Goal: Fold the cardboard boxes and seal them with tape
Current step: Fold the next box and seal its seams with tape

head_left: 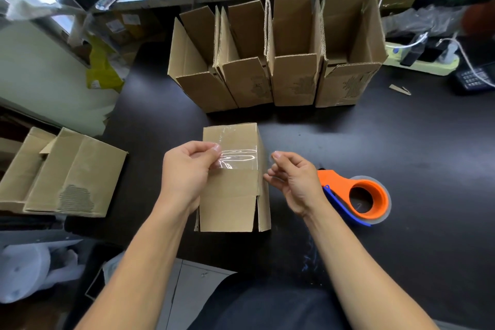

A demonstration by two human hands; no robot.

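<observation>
1. Near the front edge of the black desk (401, 128), about midway along it, stands a small cardboard box (230, 195) with its folded flaps facing up.
2. Clear tape (238, 159) lies across the box's top, shiny over the seam.
3. At the box's left side, the left hand (184, 171) has thumb and forefinger pinched together on the tape's left end.
4. Just off the box's right side, the right hand (292, 179) hovers with fingers loosely curled; whether they grip the tape's other end I cannot tell.
5. An orange tape dispenser (359, 195) with a blue blade lies on the desk just right of that hand.
6. Four open boxes (276, 75) stand in a touching row toward the back edge.
7. A larger box (61, 177) sits beyond the desk's left edge.
</observation>
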